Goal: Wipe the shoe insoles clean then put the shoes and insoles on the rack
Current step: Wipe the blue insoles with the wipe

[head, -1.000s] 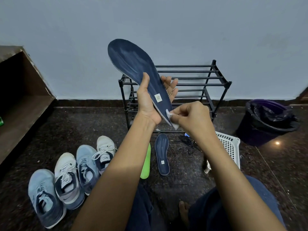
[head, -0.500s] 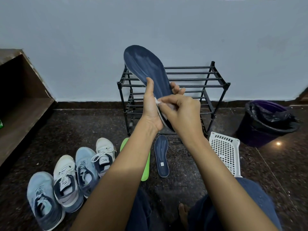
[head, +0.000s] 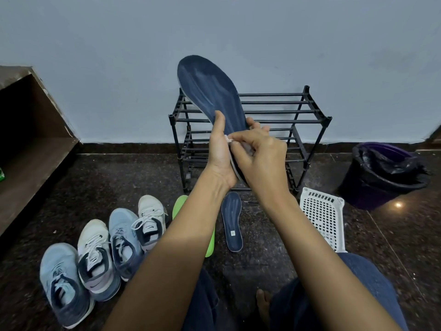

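My left hand [head: 220, 154] grips a dark blue insole [head: 210, 91] by its heel end, toe pointing up in front of the black rack [head: 284, 120]. My right hand [head: 260, 156] pinches a small white wipe [head: 228, 139] against the insole's heel half. A second dark blue insole [head: 232, 222] and a green insole [head: 210, 244], partly hidden by my left forearm, lie on the floor. Several sneakers, blue [head: 60, 283] and white [head: 95, 256], stand in a row at lower left.
A white plastic basket [head: 322, 218] lies on the dark floor to the right. A black-lined purple bin [head: 381, 175] stands at far right. A wooden shelf unit [head: 28, 149] runs along the left. My legs and a bare foot [head: 262, 304] are at the bottom.
My right hand with the wipe has moved up the insole from the heel tip to its heel half. The insole's toe has swung right, over the rack.
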`<act>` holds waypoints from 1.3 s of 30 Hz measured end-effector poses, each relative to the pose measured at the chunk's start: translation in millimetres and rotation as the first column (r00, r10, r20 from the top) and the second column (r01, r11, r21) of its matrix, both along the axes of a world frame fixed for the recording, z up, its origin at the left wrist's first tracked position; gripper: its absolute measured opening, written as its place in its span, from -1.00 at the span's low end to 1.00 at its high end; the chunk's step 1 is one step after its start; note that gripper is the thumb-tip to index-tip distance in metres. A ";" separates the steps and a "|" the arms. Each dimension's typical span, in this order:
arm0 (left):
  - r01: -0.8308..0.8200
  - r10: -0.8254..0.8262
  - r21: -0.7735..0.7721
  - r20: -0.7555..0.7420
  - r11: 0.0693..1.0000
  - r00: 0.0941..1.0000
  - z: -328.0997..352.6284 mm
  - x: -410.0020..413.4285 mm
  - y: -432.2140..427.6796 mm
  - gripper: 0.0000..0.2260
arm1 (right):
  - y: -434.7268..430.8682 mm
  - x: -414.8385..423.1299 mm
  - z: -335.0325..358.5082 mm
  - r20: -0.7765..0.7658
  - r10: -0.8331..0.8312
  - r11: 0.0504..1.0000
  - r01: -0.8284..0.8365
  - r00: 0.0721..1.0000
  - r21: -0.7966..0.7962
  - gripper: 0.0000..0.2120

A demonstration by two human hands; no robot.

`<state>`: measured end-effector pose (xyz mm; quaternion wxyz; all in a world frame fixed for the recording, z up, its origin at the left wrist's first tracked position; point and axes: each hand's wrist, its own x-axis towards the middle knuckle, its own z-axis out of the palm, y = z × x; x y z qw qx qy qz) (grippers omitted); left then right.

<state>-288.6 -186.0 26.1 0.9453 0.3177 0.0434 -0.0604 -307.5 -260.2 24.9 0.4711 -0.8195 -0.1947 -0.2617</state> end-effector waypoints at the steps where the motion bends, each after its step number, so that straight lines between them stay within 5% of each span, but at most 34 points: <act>1: 0.010 -0.010 0.007 -0.007 1.000 1.000 -0.4 -0.6 0.5 -0.43 | 0.4 0.0 -0.7 0.014 0.004 1.000 -0.004 1.000 -0.009 -0.84; 7: -0.041 0.042 -0.079 0.005 0.996 0.999 0.1 3.8 13.4 -0.48 | -7.4 -13.6 -6.0 -0.169 0.097 0.995 -0.101 0.981 -0.014 -0.88; 14: 0.013 -0.012 -0.044 0.009 0.999 1.000 0.9 -1.6 2.6 -0.45 | 5.2 0.7 -2.0 -0.005 -0.010 1.000 0.010 1.000 0.014 -0.84; 20: -0.047 0.052 -0.110 0.036 0.993 0.998 3.2 2.6 13.0 -0.51 | -6.0 -16.2 -3.2 -0.180 0.127 0.990 -0.114 0.975 0.078 -0.91; 29: 0.014 -0.013 -0.058 0.011 0.998 1.000 -1.4 3.2 3.1 -0.43 | 7.0 5.0 0.1 0.054 -0.036 0.998 0.039 0.998 -0.048 -0.84; 35: -0.068 0.067 -0.091 -0.015 0.994 0.998 -0.6 9.0 15.2 -0.58 | -5.1 -12.1 -8.8 -0.179 0.122 0.992 -0.114 0.976 0.053 -0.89; 39: -0.098 0.095 -0.124 -0.030 0.987 0.995 0.2 9.7 10.2 -0.61 | 2.9 -3.7 -6.0 -0.102 0.051 0.996 -0.043 0.993 0.080 -0.86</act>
